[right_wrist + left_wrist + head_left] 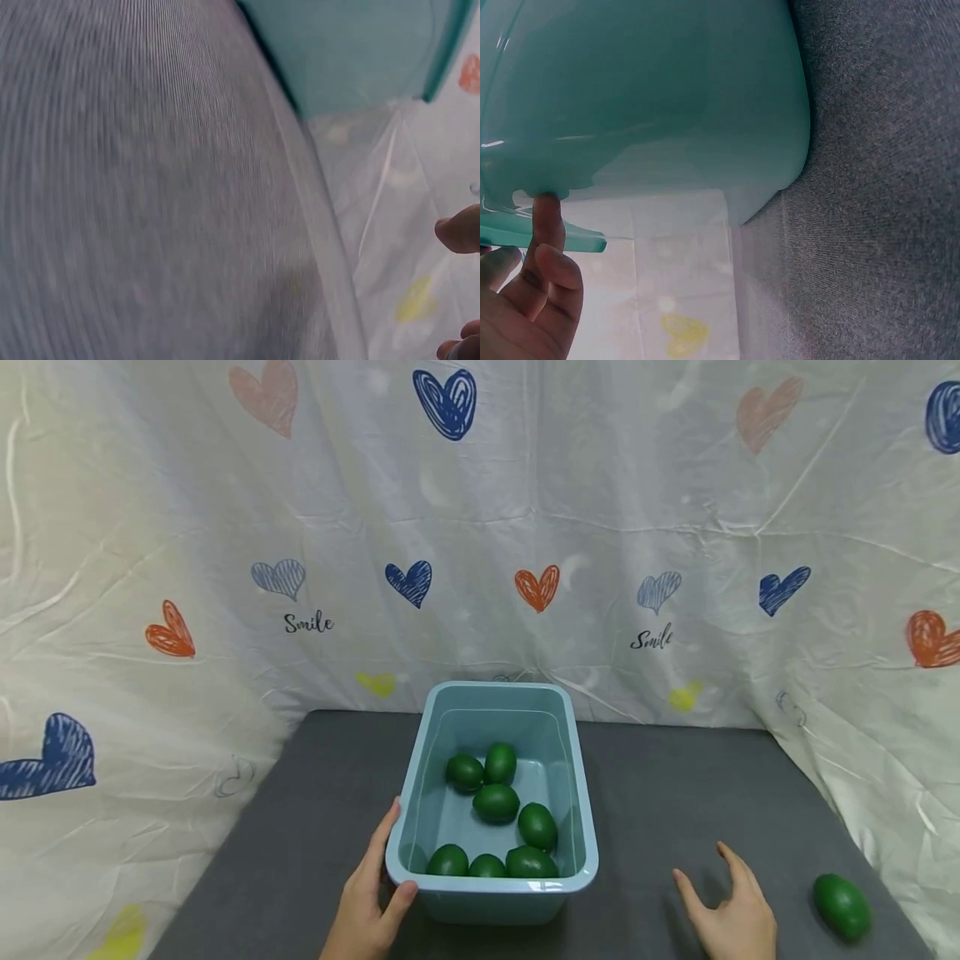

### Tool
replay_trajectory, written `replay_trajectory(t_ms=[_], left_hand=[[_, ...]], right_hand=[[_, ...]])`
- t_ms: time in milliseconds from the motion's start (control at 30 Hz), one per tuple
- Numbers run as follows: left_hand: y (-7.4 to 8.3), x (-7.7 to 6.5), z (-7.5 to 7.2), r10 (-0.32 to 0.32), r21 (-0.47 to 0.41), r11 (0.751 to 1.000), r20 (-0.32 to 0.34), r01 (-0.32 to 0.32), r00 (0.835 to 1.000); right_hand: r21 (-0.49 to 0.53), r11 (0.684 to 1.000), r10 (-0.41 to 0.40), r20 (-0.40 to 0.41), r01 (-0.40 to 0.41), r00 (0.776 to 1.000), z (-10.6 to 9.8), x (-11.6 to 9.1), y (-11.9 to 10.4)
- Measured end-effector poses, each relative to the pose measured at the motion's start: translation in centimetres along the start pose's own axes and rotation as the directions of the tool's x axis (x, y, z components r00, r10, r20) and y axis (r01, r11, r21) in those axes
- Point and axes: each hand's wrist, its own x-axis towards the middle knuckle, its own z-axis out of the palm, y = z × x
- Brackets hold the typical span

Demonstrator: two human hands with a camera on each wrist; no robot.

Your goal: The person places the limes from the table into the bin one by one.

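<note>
A light-blue plastic bin (587, 827) stands on the dark table, with several dark green, lime-like fruits (496, 803) lying on its floor. My left hand (369, 885) holds the bin at its near left corner, the thumb at the front rim and the fingers along the left side. In the left wrist view, fingertips of the left hand (540, 292) touch the bin wall (652, 97) under the rim. To the right of the bin, my right hand (729, 906) is above the table with thumb and fingers spread and nothing between them. One more green fruit (842, 907) lies right of that hand.
The dark grey table (660, 785) ends at a pale cloth (480, 635) printed with hearts, which hangs behind it and drapes at both sides. The bin's far end is close to this cloth.
</note>
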Motion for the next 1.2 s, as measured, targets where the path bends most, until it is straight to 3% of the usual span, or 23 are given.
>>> replay_trajectory(t_ms=[333,667,933,1200], left_hand=[[0.0,0.0,0.0,-0.006,0.018,1.0,-0.008,0.006,1.0],[-0.1,-0.1,0.1,-0.015,0.009,1.0,-0.012,0.015,1.0],[0.0,-0.1,0.1,-0.035,0.012,0.999,-0.004,0.035,0.999],[0.0,-0.1,0.0,-0.02,0.025,0.999,-0.005,0.021,1.0]], right_hand=[[-0.065,0.995,0.078,-0.023,-0.079,0.997,-0.7,1.2,2.2],[-0.119,0.981,0.15,-0.051,-0.155,0.987,-3.1,2.5,4.8],[-0.158,0.955,0.267,0.081,-0.252,0.96,-5.4,4.1,7.4],[-0.135,0.958,0.251,-0.037,-0.254,0.967,-6.2,4.4,8.9]])
